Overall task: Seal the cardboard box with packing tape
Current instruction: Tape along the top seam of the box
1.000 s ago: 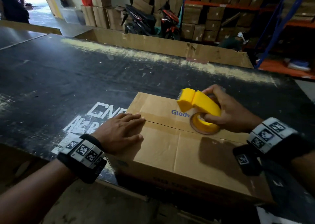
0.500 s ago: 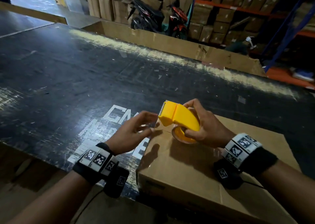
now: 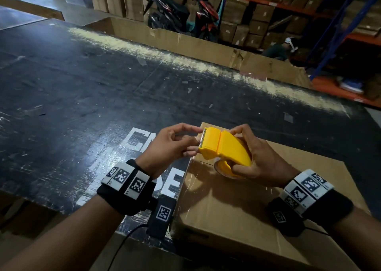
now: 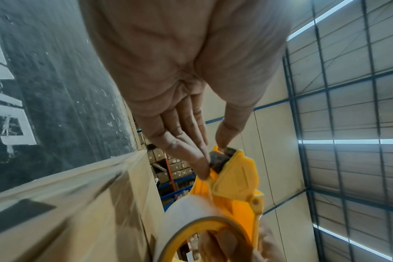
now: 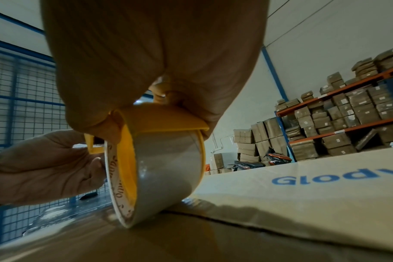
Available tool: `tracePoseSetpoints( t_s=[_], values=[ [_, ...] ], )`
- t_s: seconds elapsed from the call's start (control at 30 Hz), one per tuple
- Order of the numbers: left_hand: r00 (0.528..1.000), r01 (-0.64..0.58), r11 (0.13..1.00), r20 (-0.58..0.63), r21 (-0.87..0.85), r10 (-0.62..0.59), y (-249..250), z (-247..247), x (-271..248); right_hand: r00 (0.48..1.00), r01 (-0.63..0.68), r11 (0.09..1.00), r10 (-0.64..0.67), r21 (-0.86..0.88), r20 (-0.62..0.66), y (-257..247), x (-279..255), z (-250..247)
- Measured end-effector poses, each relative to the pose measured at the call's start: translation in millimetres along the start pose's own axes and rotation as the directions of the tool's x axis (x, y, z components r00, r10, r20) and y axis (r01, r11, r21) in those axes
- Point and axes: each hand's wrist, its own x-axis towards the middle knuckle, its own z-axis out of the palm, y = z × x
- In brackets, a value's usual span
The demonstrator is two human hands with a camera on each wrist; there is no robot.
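A brown cardboard box (image 3: 237, 204) lies on the black table, its flaps closed along a middle seam (image 5: 236, 225). My right hand (image 3: 237, 150) grips a yellow tape dispenser (image 3: 224, 147) over the box's far left corner. The clear tape roll (image 5: 168, 168) rests on the box top beside the seam. My left hand (image 3: 194, 141) pinches the dispenser's toothed front end (image 4: 222, 156) between thumb and fingers. Whether a tape end sits between those fingers is hidden. Shiny tape shows on the box's left top (image 3: 198, 180).
The black table (image 3: 82, 85) stretches far to the left and back, with white lettering (image 3: 142, 140) beside the box. A low cardboard wall (image 3: 185, 41) lines its far edge. Behind stand motorbikes (image 3: 185, 12), stacked cartons and a seated person (image 3: 278, 49).
My left hand has lifted off the box top and come to the dispenser's toothed end. My right hand has carried the dispenser from mid-seam to the box's left end.
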Motion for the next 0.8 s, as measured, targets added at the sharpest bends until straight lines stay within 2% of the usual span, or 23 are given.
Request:
tracePoseSetpoints(
  t_s=[0.1,0.23,0.43,0.67,0.8],
  values=[
    [1.0,0.01,1.0,0.01,-0.023,-0.01,2,-4,3,1.0,0.003,1.0,-0.003,-0.009,-0.004,-1,0,0],
    [1.0,0.025,0.999,-0.002,0.035,-0.025,6,-6,4,1.0,0.004,1.0,-0.005,-0.031,-0.003,-3,0,1],
    [0.994,0.113,0.993,0.008,-0.041,-0.112,4,-10,10,1.0,-0.011,0.999,0.011,-0.034,0.007,-3,2,3],
    [0.992,0.127,0.991,-0.005,0.038,-0.127,7,-14,10,0.998,0.021,0.999,-0.02,-0.028,0.058,-9,5,-3],
    [0.992,0.124,0.992,-0.037,0.008,-0.124,8,-21,11,0.996,0.054,0.994,-0.047,-0.091,0.08,-13,2,-13]
  ],
)
